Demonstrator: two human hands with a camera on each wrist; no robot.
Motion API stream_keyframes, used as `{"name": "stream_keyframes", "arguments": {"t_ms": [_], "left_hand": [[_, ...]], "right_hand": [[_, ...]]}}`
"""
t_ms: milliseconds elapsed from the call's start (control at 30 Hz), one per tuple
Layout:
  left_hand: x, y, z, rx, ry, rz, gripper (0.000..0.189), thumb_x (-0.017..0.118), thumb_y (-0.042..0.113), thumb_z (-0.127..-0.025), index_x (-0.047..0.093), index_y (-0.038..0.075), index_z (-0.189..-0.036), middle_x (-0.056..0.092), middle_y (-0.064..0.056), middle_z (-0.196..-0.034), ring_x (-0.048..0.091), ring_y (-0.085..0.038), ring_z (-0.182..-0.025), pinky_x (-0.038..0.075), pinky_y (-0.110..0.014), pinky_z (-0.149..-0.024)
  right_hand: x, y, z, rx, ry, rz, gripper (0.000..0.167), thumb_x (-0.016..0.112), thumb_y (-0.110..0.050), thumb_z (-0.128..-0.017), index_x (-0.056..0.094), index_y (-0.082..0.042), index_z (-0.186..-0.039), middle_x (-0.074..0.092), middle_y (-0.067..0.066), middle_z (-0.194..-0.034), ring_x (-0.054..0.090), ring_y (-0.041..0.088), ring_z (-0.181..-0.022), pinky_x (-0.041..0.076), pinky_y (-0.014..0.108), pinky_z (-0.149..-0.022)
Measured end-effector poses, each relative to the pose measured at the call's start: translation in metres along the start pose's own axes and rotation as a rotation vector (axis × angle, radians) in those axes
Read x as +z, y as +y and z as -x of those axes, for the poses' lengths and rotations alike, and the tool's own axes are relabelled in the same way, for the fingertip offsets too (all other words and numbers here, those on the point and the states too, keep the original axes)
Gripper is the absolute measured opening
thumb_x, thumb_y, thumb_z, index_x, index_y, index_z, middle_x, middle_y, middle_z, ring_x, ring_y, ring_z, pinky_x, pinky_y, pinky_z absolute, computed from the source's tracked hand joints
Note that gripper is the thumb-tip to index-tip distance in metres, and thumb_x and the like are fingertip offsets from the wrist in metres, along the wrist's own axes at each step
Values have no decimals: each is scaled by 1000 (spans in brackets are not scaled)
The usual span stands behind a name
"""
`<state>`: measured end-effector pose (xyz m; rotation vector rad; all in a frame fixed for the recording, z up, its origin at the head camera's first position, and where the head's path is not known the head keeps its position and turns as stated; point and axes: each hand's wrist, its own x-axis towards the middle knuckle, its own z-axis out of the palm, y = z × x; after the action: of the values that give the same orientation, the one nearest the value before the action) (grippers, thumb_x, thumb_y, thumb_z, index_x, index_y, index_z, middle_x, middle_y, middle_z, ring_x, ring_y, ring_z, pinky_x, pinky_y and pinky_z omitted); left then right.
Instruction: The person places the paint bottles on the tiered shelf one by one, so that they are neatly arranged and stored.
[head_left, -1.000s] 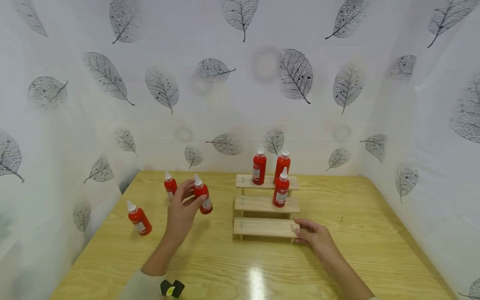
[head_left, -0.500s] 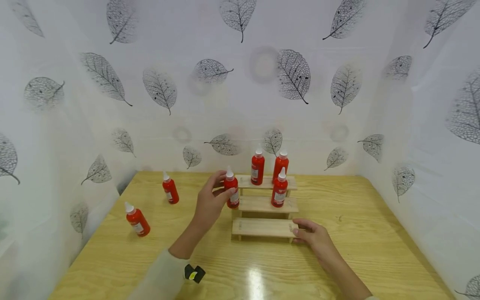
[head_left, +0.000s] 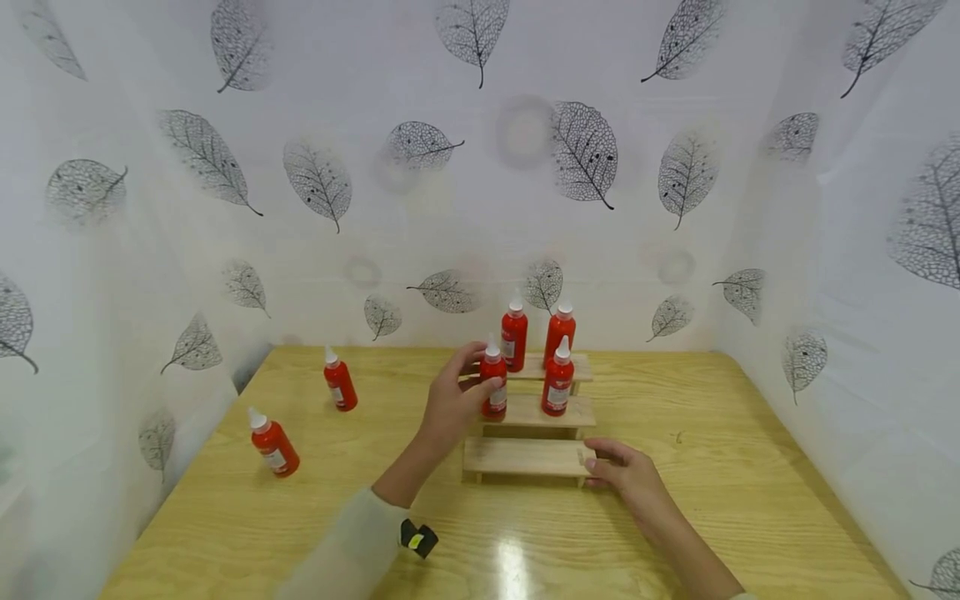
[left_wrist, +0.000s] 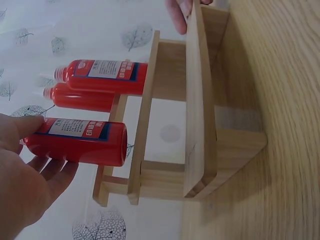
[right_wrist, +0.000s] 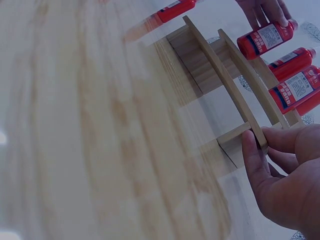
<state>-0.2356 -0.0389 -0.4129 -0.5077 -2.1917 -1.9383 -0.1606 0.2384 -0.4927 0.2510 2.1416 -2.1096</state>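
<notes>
My left hand (head_left: 452, 404) grips a red squeeze bottle (head_left: 494, 396) with a white nozzle cap, thumb on one side and fingers on the other. The bottle is upright over the left part of the middle step of a wooden three-step rack (head_left: 525, 457); its base is close over that step in the left wrist view. My right hand (head_left: 632, 479) pinches the right end of the lowest step between thumb and fingers, as the right wrist view shows (right_wrist: 287, 170). A similar bottle (head_left: 557, 387) stands at the right of the middle step. Two more bottles (head_left: 514, 337) (head_left: 559, 333) occupy the top step.
Two red bottles (head_left: 341, 385) (head_left: 274, 447) stand on the wood-grain table (head_left: 337, 525) to the left of the rack. A white leaf-print sheet (head_left: 480, 208) encloses the table at the back and both sides.
My left hand has carried its bottle to the right, from above the table left of the rack to over the middle step. My right hand keeps its hold on the lowest step.
</notes>
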Motion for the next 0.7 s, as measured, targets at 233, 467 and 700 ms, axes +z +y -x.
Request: {"name": "stream_keyframes", "arguments": {"t_ms": [233, 467, 700], "left_hand": [[13, -3, -4, 24, -36, -18, 47, 74, 16, -93, 56, 21, -136, 64, -2, -132, 62, -24, -116, 55, -42, -100], [24, -1, -10, 44, -34, -40, 46, 72, 8, -93, 58, 15, -136, 65, -6, -128, 64, -26, -113, 56, -41, -99], [29, 0, -11, 34, -47, -65, 47, 71, 9, -94, 55, 17, -138, 63, -4, -130, 62, -25, -116, 54, -42, -102]], "right_hand": [[-1, 0, 3, -1, -16, 14, 50, 69, -9, -94, 54, 6, -139, 55, 16, -132, 64, 19, -98, 61, 34, -86], [-1, -1, 3, 2, -15, 12, 50, 70, -9, -94, 54, 6, -139, 55, 16, -132, 64, 19, -98, 61, 34, -86], [-2, -1, 3, 3, -30, 11, 52, 70, -11, -94, 52, 6, -140, 55, 15, -131, 64, 18, -98, 60, 33, -87]]}}
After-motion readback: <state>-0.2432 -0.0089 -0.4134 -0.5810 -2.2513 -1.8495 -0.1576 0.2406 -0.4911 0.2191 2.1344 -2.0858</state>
